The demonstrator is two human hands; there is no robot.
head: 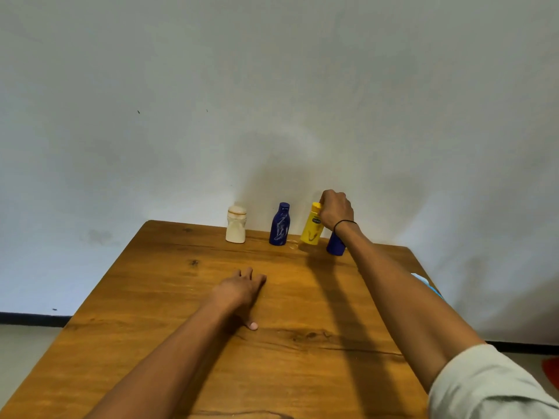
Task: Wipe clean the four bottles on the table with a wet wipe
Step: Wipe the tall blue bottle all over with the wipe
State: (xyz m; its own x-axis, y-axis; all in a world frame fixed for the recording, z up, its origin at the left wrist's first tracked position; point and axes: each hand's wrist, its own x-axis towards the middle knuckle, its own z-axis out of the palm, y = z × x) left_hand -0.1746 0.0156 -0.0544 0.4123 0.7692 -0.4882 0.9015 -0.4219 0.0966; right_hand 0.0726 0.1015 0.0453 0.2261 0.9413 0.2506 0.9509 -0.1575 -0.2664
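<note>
Right hand (336, 210) fingers apparently clasp yellow bottle (312, 225); left hand (242, 290) fingers spread on table (151, 297).

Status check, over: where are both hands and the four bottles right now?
Right hand closed on yellow bottle, tilted. Left hand flat on table, empty. Three other bottles upright at far edge. No wipe in hand.

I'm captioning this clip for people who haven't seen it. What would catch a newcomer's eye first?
Four bottles stand in a row at the far edge of the wooden table; the yellow bottle stands out, tilted, with the right hand closed on its top. The left hand lies flat mid-table.
</note>
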